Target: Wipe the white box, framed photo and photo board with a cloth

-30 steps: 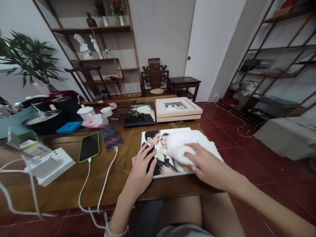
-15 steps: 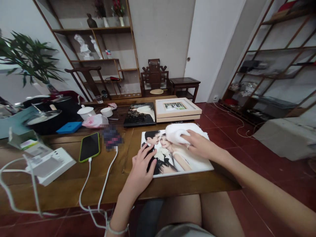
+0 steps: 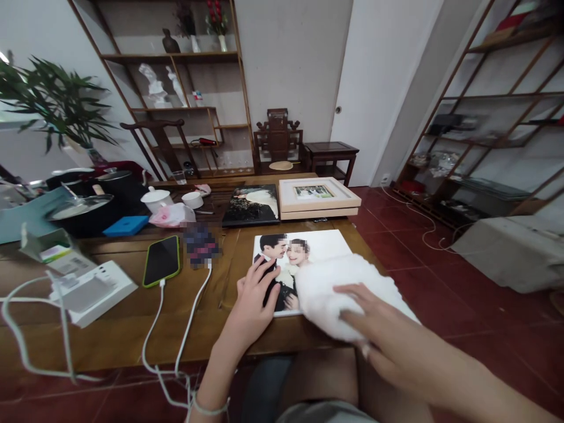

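A photo panel [image 3: 326, 242] with a couple in wedding clothes lies flat near the front edge of the wooden table [image 3: 229, 276]. My left hand [image 3: 258, 294] rests on its left side, fingers spread. In my right hand [image 3: 370, 323] is a fluffy white cloth [image 3: 339, 288], bunched under the fingers. The cloth covers the panel's lower right part and hangs past its front and right edges. Behind the panel lie a dark photo panel [image 3: 251, 205] and a pale wooden picture frame [image 3: 319, 205] stacked on another.
To the left are a phone [image 3: 161, 261] on a white cable [image 3: 154, 329], a blurred-out dark item [image 3: 200, 245], an open white box [image 3: 103, 291] and a blue box [image 3: 126, 226]. White cups [image 3: 156, 200] and black pots [image 3: 118, 191] stand farther back.
My right hand has brought the white cloth from the panel's upper part down toward me, over its lower right corner. My left hand stays in place on the panel.
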Action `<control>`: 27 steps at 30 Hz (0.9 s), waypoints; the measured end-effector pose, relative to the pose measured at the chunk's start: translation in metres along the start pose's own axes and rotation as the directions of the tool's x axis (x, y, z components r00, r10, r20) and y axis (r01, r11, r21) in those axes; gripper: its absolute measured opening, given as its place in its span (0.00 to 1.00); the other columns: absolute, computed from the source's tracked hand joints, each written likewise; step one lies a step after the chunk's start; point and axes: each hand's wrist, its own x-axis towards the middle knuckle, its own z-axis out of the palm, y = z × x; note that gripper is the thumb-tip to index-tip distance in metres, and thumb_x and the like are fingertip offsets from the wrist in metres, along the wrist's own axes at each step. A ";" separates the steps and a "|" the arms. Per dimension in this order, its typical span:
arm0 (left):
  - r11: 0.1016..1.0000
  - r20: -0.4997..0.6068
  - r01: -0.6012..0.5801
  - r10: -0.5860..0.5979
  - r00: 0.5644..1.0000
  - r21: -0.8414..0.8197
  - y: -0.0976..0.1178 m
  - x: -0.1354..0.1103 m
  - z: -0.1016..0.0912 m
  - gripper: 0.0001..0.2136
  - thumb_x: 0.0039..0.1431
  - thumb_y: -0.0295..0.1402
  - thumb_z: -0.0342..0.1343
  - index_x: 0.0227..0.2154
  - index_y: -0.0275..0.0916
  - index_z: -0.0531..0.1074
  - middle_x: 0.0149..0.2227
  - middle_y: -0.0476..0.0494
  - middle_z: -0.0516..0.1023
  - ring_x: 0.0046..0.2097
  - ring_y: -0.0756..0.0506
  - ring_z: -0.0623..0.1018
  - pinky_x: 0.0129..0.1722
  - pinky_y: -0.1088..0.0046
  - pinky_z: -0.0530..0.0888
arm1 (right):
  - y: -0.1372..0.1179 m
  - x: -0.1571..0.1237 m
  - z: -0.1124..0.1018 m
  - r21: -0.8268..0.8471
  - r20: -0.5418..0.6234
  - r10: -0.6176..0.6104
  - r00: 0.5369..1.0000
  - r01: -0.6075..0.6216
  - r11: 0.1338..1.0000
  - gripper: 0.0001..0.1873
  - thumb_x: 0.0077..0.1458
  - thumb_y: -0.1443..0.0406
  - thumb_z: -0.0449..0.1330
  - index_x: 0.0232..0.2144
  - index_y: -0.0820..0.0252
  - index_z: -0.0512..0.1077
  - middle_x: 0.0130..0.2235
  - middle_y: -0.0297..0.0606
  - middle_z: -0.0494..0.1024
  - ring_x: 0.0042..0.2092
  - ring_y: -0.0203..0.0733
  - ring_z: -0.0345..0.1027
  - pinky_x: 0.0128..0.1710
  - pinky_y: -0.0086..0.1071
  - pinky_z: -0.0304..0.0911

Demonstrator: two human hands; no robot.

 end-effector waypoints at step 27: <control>0.999 -0.006 0.020 -0.020 1.000 -0.047 0.000 0.001 0.000 0.15 0.65 0.32 0.40 0.50 0.42 0.67 0.58 0.38 0.65 0.63 0.39 0.57 0.54 0.51 0.60 | 0.032 0.069 0.008 -0.128 -0.153 -0.092 0.984 0.073 0.989 0.18 0.51 0.73 0.50 0.44 0.63 0.69 0.52 0.52 0.66 0.57 0.54 0.51 0.55 0.53 0.48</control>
